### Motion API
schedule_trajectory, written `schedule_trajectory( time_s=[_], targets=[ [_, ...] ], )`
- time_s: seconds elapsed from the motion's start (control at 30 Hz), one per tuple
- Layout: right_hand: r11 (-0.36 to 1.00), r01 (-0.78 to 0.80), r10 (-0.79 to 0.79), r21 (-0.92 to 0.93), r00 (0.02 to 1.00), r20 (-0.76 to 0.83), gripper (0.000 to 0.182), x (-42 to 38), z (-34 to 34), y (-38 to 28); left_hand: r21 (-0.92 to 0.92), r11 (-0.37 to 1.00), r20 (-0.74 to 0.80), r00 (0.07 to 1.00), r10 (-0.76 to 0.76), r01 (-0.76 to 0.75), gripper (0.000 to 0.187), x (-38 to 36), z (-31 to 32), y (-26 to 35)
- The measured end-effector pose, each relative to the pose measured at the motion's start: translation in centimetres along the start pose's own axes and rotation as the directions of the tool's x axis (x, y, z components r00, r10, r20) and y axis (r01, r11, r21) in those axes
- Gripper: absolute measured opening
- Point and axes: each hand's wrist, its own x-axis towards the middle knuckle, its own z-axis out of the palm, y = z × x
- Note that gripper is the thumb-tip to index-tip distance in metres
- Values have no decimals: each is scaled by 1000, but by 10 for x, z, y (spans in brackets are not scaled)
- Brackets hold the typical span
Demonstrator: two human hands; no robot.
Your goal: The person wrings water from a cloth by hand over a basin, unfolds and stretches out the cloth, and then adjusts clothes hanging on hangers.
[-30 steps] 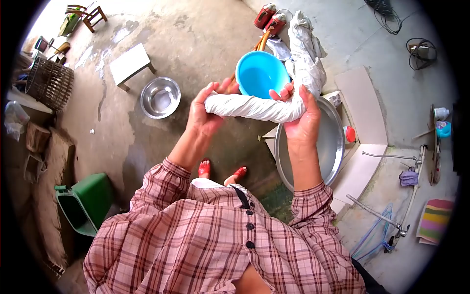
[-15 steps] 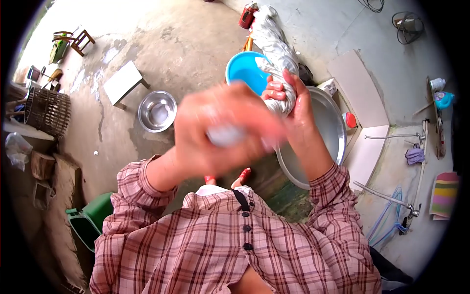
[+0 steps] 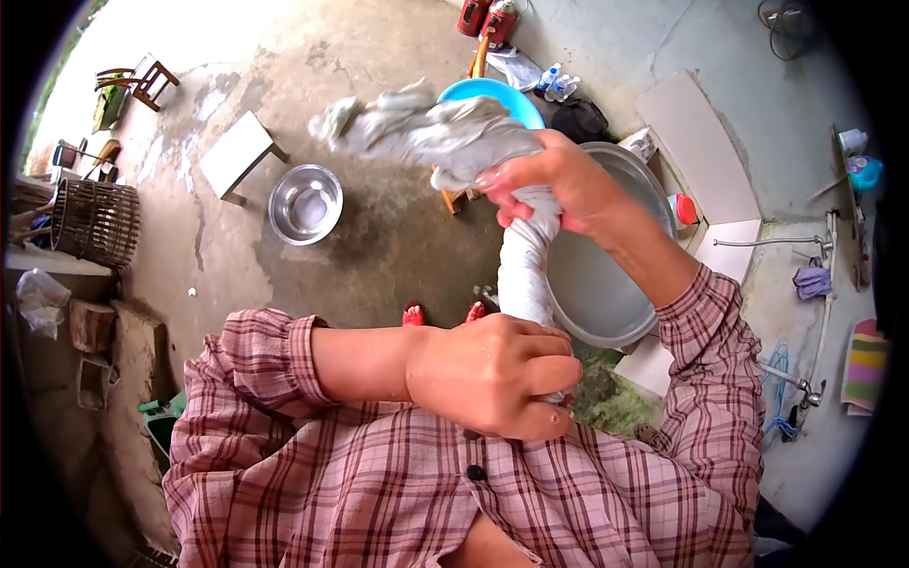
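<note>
A wet white cloth [image 3: 524, 270], twisted into a thick rope, stretches between my two hands in front of my chest. My left hand [image 3: 497, 374] is closed in a fist around its lower end. Higher up, my right hand [image 3: 568, 185] grips the twist, thumb over the top. Beyond that grip the loose upper part of the cloth sticks out to the left, its tip slightly blurred. Below and right of the cloth lies a large metal basin [image 3: 653, 180] holding cloudy water. The cloth's free part partly covers a blue basin [image 3: 488, 90] behind it.
A steel bowl [image 3: 305, 204] sits on the wet floor beside a small white-topped stool [image 3: 241, 156]. Red flasks [image 3: 497, 21] and plastic bottles [image 3: 559, 83] stand at the back. Taps [image 3: 805, 386] jut from the right wall. A wicker basket [image 3: 95, 222] is at far left.
My left hand has come down and right, nearer my chest, onto the cloth's lower end. My right hand has turned, and the cloth's upper part has swung from upright toward the left.
</note>
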Motion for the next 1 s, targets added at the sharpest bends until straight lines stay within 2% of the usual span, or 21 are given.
schedule_trajectory(
  time_s=[0.13,0.2,0.3,0.5,0.7,0.8,0.9,1.0],
  targets=[
    [992,22,-26,-127,999,-34,27,6,-7,23,42,999,15,1000,-5,4,18,-10,30,-18],
    [982,13,-26,-187,997,-67,29,9,-11,32,46,996,32,997,-72,71,21,-15,34,-25],
    [920,41,-99,-389,987,-130,31,15,-16,51,20,994,54,992,-111,110,19,-23,43,-37],
    [816,104,-265,-569,942,-208,44,25,-30,95,116,984,123,981,-152,137,16,-37,72,-52],
    [801,58,-238,-596,944,-229,48,23,-28,104,155,973,178,964,-197,170,19,-47,98,-67],
    [765,108,-324,-635,916,-234,48,24,-35,119,160,966,199,953,-231,201,18,-51,107,-74],
    [747,44,-278,-664,927,-252,54,17,-47,127,170,960,212,943,-257,224,18,-52,124,-87],
    [687,23,-345,-726,890,-298,54,20,-57,149,189,953,207,940,-273,235,19,-58,136,-94]
  ],
)
